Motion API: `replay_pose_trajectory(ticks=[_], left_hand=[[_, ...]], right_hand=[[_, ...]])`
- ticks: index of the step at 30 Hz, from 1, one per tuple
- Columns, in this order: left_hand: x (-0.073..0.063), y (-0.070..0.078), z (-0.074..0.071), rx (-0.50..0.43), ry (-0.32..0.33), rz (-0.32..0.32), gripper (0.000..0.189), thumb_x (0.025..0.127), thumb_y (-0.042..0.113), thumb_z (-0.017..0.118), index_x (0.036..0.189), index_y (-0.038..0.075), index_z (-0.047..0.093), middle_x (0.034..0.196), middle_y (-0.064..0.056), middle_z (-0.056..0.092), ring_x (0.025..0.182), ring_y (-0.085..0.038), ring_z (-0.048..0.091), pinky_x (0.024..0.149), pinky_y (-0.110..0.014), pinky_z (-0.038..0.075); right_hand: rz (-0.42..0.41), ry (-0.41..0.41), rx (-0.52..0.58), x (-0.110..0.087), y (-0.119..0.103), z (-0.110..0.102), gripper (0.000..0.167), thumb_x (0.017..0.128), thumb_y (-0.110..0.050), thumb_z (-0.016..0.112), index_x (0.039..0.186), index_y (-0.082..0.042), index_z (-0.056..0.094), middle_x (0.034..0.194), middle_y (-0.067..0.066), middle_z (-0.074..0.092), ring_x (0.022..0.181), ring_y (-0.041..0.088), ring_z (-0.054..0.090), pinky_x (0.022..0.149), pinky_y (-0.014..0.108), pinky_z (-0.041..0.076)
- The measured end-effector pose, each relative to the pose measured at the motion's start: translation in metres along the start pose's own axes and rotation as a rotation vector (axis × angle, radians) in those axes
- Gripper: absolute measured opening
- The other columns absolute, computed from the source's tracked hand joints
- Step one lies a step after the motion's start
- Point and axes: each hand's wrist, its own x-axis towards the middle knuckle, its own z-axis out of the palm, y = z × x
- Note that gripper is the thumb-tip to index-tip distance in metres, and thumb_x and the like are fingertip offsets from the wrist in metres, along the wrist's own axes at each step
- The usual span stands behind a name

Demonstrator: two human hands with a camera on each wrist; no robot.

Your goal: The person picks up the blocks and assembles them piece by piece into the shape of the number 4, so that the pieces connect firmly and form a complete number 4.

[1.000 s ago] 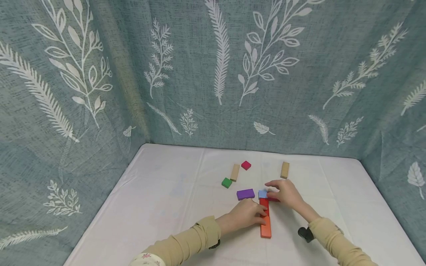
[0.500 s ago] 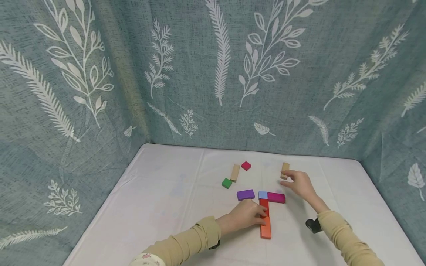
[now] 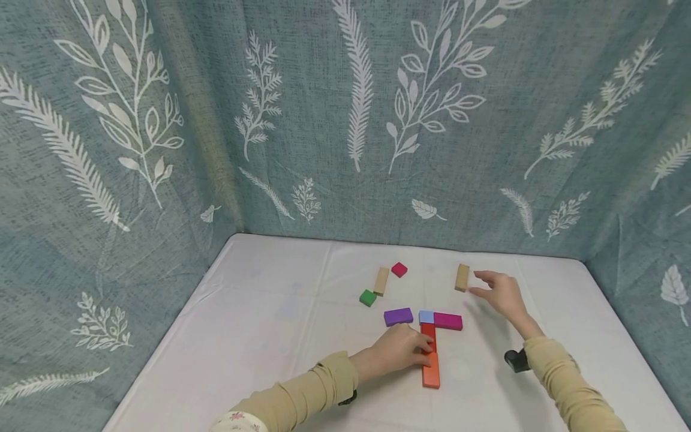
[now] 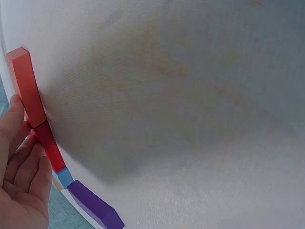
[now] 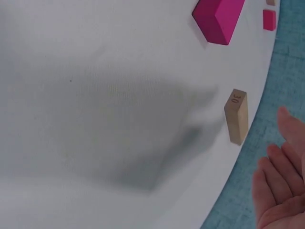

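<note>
My left hand (image 3: 396,349) rests over the seam between a red block (image 3: 428,330) and an orange-red block (image 3: 430,375), its thumb and fingers touching them. These two blocks lie end to end; in the left wrist view the hand (image 4: 21,167) is along one side of the row. At the far end of the red block sits a small light-blue block (image 3: 426,317), with a magenta block (image 3: 448,321) against its right side. My right hand (image 3: 502,294) holds nothing, thumb and fingers spread, just right of a plain wooden block (image 3: 462,278). That block (image 5: 236,117) carries a "30".
A purple block (image 3: 398,317) lies left of the light-blue one, a small gap between. Farther back are a green block (image 3: 367,297), another wooden block (image 3: 381,281) and a small red-pink block (image 3: 399,269). A leaf-patterned curtain (image 3: 324,120) stands behind the white table (image 3: 259,330).
My right hand has let go of the magenta block beside the light-blue one, then moved back and right, past the wooden block. The left hand has stayed put.
</note>
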Motion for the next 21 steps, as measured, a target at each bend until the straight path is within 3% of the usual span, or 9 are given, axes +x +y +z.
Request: replay_pose_trajectory(ticks=[21], left_hand=[[-0.0006, 0.0012, -0.0015, -0.071, -0.064, -0.057, 0.027, 0.081, 0.032, 0.073, 0.103, 0.017, 0.075, 0.112, 0.006, 0.071, 0.094, 0.0, 0.067, 0.08, -0.008, 0.047]], right_hand=[[0.069, -0.012, 0.008, 0.0073, 0.0087, -0.0006, 0.047, 0.085, -0.013, 0.068, 0.124, 0.012, 0.055, 0.122, 0.033, 0.057, 0.11, 0.05, 0.056, 0.091, 0.053, 0.048]])
